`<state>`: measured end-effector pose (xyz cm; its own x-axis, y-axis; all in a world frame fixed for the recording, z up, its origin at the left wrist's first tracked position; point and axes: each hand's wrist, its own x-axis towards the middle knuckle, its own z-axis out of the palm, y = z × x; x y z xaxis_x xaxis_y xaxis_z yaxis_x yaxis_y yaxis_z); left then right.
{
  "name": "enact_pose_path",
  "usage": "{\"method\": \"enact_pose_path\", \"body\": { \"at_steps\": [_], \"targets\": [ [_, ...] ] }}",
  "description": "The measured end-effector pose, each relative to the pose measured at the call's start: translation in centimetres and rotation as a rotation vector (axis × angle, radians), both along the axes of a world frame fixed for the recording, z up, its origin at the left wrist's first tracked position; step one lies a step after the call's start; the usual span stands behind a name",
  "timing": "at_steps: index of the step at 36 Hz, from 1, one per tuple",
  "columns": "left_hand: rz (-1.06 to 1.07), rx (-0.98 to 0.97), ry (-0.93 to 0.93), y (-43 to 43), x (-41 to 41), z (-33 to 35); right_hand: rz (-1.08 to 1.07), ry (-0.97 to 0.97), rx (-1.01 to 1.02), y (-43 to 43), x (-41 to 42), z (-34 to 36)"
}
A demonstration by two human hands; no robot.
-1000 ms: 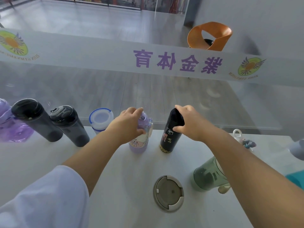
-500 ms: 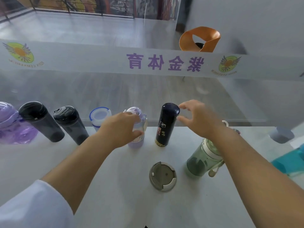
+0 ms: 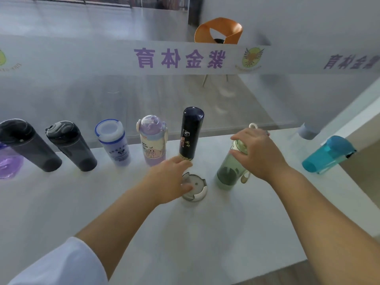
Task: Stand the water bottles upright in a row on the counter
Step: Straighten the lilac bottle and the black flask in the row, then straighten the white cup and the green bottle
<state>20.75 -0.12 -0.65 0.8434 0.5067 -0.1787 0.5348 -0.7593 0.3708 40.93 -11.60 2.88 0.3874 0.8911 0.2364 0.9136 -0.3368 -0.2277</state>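
Observation:
Several bottles stand upright in a row along the back of the white counter [image 3: 185, 233]: two dark grey bottles [image 3: 28, 145] [image 3: 72, 145], a white and blue bottle [image 3: 114, 140], a lilac bottle [image 3: 153, 138] and a tall black bottle [image 3: 190, 133]. My right hand [image 3: 257, 153] grips the top of a green bottle [image 3: 230, 169] that stands right of the black one. My left hand [image 3: 170, 182] hovers with spread fingers in front of the black bottle, holding nothing. A teal bottle [image 3: 327, 155] stands tilted at the far right.
A round grey cable cover [image 3: 196, 188] is set into the counter beside my left hand. A purple bottle [image 3: 8, 163] is cut off at the left edge. A glass partition with a lettered band rises behind the row. The counter's right edge runs near the teal bottle.
My left hand let go of the lilac bottle and drew back toward the cable cover. My right hand left the black bottle and closed on the green bottle's top.

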Motion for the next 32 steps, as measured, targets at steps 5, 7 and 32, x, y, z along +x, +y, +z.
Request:
{"method": "enact_pose_path", "body": {
  "at_steps": [5,7,32],
  "targets": [
    [-0.038,-0.042,0.064,-1.4,1.2,-1.1,-0.043,0.001,-0.068,-0.8,1.0,-0.6],
    [-0.048,-0.037,0.082,-1.8,1.7,-1.4,-0.049,0.023,-0.074,-1.0,1.5,-0.7],
    [0.147,0.0,0.13,-2.7,8.5,-2.7,0.239,0.289,-0.189,-0.9,9.8,-0.3]
  ]
}}
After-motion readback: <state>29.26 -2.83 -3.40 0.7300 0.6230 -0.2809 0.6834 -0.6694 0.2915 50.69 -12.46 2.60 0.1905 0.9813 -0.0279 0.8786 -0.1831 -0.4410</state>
